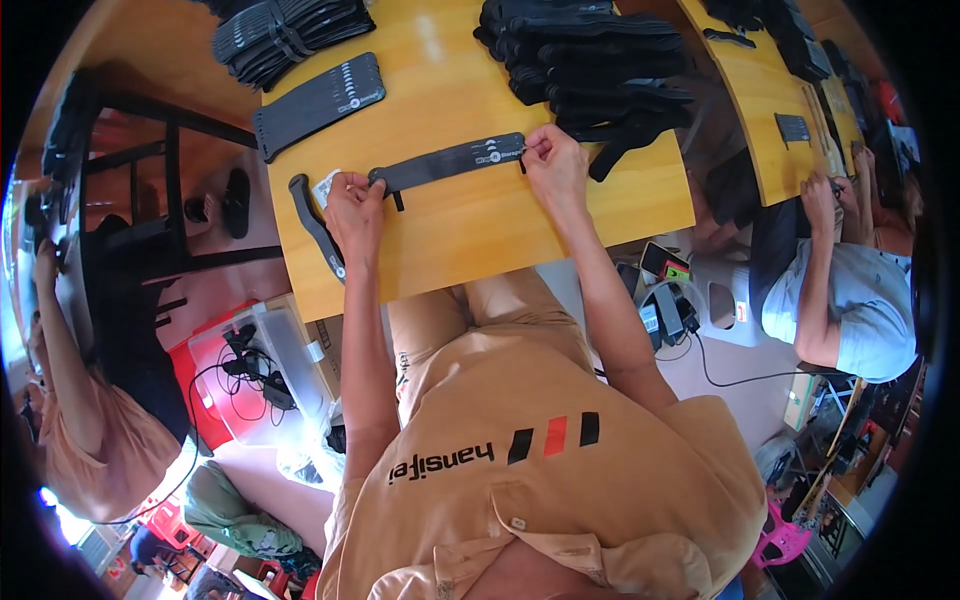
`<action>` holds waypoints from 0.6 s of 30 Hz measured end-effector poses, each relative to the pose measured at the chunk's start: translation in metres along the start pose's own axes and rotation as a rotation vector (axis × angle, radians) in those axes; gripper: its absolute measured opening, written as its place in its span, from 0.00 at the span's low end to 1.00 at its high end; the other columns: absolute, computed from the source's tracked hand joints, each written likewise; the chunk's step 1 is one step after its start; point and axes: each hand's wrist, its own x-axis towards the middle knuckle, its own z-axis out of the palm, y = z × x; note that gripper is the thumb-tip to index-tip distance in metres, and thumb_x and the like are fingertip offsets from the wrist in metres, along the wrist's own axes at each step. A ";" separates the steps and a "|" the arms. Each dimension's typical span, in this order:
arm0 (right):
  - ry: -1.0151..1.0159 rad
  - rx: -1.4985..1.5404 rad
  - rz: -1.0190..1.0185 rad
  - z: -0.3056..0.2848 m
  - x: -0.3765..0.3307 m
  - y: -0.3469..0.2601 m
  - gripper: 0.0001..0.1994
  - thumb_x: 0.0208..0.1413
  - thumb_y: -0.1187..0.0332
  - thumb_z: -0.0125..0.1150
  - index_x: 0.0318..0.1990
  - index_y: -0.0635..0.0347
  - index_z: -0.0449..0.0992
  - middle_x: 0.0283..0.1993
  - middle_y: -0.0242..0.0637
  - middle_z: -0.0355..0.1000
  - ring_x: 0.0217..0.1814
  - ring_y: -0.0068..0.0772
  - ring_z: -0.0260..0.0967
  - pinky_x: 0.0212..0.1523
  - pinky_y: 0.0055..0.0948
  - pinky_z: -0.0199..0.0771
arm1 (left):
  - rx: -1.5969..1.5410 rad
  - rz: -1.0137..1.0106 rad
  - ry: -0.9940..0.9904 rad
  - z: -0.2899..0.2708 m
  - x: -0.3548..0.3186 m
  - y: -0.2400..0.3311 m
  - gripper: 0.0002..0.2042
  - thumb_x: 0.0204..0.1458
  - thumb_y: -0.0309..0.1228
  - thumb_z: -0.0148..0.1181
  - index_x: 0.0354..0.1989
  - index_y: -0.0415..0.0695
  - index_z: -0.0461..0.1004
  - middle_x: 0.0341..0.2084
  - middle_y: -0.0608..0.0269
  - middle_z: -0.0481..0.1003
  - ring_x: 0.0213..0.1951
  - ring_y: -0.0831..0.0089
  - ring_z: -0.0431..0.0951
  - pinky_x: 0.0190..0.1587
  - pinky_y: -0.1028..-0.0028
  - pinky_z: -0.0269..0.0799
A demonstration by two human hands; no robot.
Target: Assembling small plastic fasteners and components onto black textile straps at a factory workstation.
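Note:
A flat black strap (445,165) with white print near one end is stretched across the wooden table (460,235) in front of me. My left hand (355,215) pinches its left end, where a short dark tab hangs down. The right end is between the closed fingertips of my right hand (558,170). Left of my left hand lies a narrow curved black strap (316,228), with a small white piece (323,188) partly behind the hand. Beyond them, a flat stack of printed black straps (322,105) rests at the table's left edge.
Bundled black straps (290,38) and a large black pile (590,70) occupy the far side. A clear plastic bin (262,385) with cables stands below left. Chargers and a cable (670,310) sit below right. Other people work at the left and at a second table (765,110) on the right.

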 end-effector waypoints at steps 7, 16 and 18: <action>0.025 -0.007 -0.076 0.000 -0.003 0.008 0.03 0.39 0.78 0.56 0.25 0.65 0.72 0.21 0.44 0.70 0.26 0.43 0.70 0.29 0.37 0.69 | 0.363 0.171 0.169 -0.002 -0.018 0.017 0.11 0.48 0.32 0.59 0.35 0.40 0.67 0.19 0.53 0.74 0.27 0.55 0.76 0.31 0.61 0.67; -0.038 -0.142 -0.410 -0.009 -0.047 -0.021 0.15 0.47 0.78 0.52 0.46 0.66 0.71 0.48 0.50 0.68 0.49 0.44 0.67 0.49 0.38 0.66 | 0.381 0.690 -0.019 0.004 -0.049 0.022 0.24 0.53 0.37 0.53 0.55 0.37 0.61 0.48 0.46 0.68 0.50 0.53 0.69 0.51 0.60 0.63; -0.144 -0.377 -0.613 0.003 -0.054 -0.022 0.24 0.50 0.70 0.55 0.55 0.69 0.63 0.60 0.48 0.59 0.64 0.43 0.54 0.62 0.41 0.52 | 0.517 0.771 -0.043 0.017 -0.054 0.018 0.27 0.53 0.41 0.51 0.58 0.37 0.58 0.55 0.48 0.61 0.57 0.55 0.61 0.56 0.59 0.56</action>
